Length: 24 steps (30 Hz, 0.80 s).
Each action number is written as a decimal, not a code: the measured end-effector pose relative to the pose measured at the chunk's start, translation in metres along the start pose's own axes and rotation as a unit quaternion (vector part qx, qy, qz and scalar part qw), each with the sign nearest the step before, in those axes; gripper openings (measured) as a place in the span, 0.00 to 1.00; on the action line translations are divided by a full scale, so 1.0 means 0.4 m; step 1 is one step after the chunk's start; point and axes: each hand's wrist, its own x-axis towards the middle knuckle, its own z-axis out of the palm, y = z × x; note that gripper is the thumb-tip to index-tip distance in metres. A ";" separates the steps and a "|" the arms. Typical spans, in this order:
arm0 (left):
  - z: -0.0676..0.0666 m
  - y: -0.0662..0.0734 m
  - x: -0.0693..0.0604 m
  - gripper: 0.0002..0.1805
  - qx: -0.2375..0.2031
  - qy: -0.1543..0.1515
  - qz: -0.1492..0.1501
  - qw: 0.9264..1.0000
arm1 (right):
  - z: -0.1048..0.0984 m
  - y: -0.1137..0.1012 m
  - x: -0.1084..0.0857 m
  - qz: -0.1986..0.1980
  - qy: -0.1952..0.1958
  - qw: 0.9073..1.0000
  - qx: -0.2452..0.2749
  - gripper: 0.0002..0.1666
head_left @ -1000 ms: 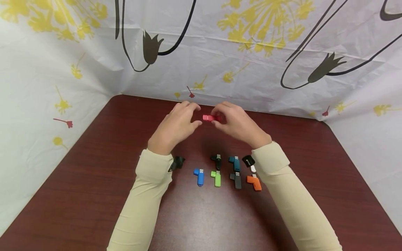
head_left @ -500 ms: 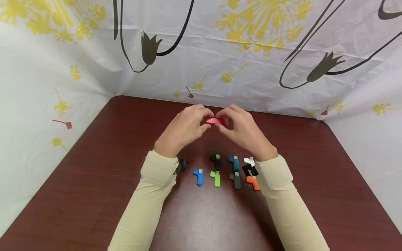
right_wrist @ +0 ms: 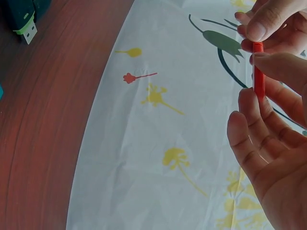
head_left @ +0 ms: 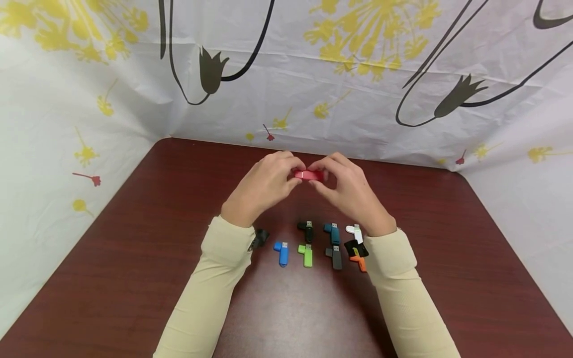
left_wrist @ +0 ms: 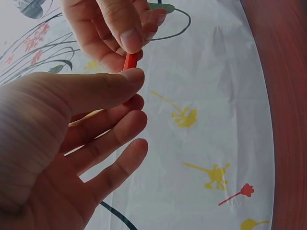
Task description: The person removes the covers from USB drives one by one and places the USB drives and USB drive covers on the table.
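A slim red USB flash drive (head_left: 309,175) is held in the air above the far part of the table. My left hand (head_left: 265,185) pinches its left end between thumb and fingers, and my right hand (head_left: 350,188) pinches the right end. The fingertips of both hands almost meet. In the left wrist view, the left thumb (left_wrist: 115,86) lies over part of the red drive (left_wrist: 130,61), with the right hand (left_wrist: 112,28) above it. In the right wrist view more of the drive (right_wrist: 259,86) shows between the right thumb and fingers. No metal plug is visible on it.
Nearer on the dark red table (head_left: 179,199) lie several USB drives with caps beside them: black (head_left: 309,232), teal (head_left: 335,234), white (head_left: 357,233), blue (head_left: 283,254), green (head_left: 308,256), grey (head_left: 337,258) and orange (head_left: 361,263). A patterned white sheet (head_left: 286,59) hangs around the table.
The left hand has moved right and taken hold of the red drive's left end, which stood free a second ago. Both hands then stay together, nearly still.
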 end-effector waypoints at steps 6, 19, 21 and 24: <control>0.000 -0.003 -0.003 0.12 0.011 0.013 0.017 1.000 | 0.001 -0.001 -0.003 -0.011 0.006 1.000 -0.003 0.16; -0.002 -0.007 -0.007 0.12 -0.003 0.029 0.030 0.999 | 0.001 -0.006 -0.008 -0.014 0.013 1.000 -0.006 0.15; -0.001 -0.007 -0.008 0.12 -0.007 0.030 0.031 0.999 | 0.000 -0.005 -0.008 -0.014 0.015 1.000 -0.005 0.14; -0.001 -0.007 -0.008 0.12 -0.016 0.030 0.034 0.999 | -0.003 -0.002 -0.009 -0.017 0.017 1.000 -0.004 0.13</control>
